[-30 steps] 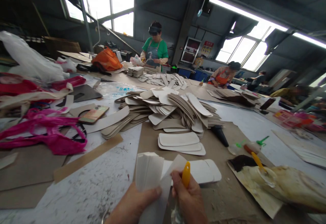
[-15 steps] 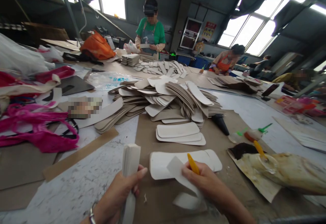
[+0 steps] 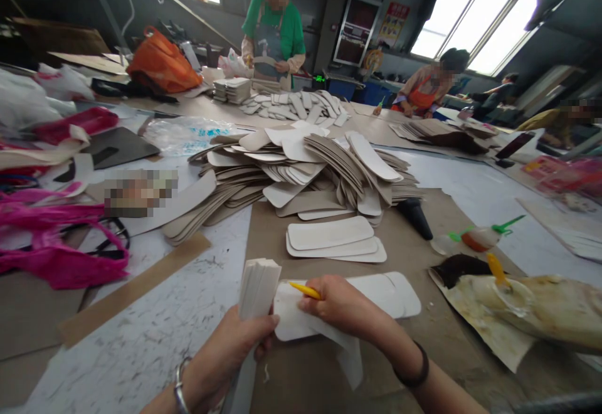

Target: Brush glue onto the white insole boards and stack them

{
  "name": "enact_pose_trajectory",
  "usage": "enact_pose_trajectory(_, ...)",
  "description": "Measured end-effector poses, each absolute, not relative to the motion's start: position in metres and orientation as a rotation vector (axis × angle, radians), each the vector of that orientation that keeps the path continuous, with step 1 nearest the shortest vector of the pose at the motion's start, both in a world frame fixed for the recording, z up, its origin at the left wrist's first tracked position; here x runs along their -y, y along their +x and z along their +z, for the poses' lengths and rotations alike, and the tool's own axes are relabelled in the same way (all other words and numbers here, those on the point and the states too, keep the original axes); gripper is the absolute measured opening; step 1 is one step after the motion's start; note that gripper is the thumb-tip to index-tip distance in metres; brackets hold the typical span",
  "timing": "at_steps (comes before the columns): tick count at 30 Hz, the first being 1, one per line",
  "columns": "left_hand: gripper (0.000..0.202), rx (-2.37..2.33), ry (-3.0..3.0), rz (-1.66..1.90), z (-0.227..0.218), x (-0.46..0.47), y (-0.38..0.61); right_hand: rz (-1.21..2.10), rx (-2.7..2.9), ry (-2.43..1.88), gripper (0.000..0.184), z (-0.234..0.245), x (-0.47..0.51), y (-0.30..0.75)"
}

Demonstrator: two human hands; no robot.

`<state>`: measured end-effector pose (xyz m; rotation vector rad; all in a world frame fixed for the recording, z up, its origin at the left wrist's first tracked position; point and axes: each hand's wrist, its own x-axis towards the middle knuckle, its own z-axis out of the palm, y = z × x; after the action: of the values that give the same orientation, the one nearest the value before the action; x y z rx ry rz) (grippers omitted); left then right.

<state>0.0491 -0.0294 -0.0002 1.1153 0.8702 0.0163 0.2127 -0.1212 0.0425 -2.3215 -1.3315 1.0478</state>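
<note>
My left hand point(image 3: 239, 345) is closed round a thick stack of white paper strips point(image 3: 258, 288), held upright at the near edge of the table. My right hand point(image 3: 341, 304) grips a yellow-tipped glue tool point(image 3: 305, 290) and a single white strip point(image 3: 345, 348) that hangs below it. The tool's tip rests on the left end of a white insole board point(image 3: 390, 295) lying flat on brown card. Just beyond lie a few more white boards point(image 3: 332, 238).
A big heap of beige and white insole boards point(image 3: 301, 175) fills the table's middle. Glue bottles point(image 3: 480, 237) and a glue-soaked sheet point(image 3: 527, 313) lie to the right, pink bags point(image 3: 56, 238) to the left. A person in green point(image 3: 273, 25) and others work at the far side.
My right hand has come down from the stack with one strip and moved onto the flat board. My left hand has shifted left with the stack. The view has tipped downward.
</note>
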Motion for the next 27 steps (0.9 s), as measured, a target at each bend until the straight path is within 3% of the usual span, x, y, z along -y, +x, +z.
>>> enact_pose_trajectory(7,0.042,-0.876,1.184,0.014,-0.001,0.026,0.056,0.977,1.433,-2.452,0.015,0.043,0.115,0.207)
enact_pose_trajectory(14,0.038,-0.924,1.232,0.101,-0.007,0.029,0.058,0.883,1.421,-2.618,0.01,0.054,0.158,0.214)
enact_pose_trajectory(20,0.043,-0.841,1.248,0.048,-0.01,0.026,0.05,0.568,1.094,-2.747,0.016,0.045,0.241,0.248)
enact_pose_trajectory(27,0.045,-0.89,1.239,0.109,-0.007,0.035,0.053,0.223,0.962,-3.079,0.016,0.037,0.234,0.242)
